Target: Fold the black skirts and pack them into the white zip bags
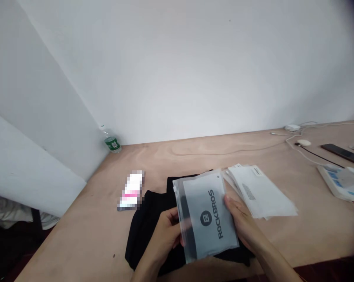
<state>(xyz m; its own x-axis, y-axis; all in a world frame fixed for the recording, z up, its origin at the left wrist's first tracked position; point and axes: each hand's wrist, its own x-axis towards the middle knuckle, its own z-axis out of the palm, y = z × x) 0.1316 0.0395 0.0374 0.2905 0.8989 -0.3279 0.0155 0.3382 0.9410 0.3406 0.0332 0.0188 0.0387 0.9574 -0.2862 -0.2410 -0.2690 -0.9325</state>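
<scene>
A frosted zip bag printed ROCKBROS is held up between my two hands, something pale and dark showing through it. My left hand grips its left zip edge, with a fingertip showing through the plastic. On the bag's right side my right hand is closed round the edge, thumb on the front. Black folded cloth lies on the table beneath the bag and partly hidden by it. Just right of the bag is a loose stack of flat whitish plastic bags, labels on some.
On the wooden table, a phone with a blurred screen lies left of the cloth. A bottle with a green label stands in the wall corner. Cables, a white adapter, a dark phone and a white tray-like item lie right.
</scene>
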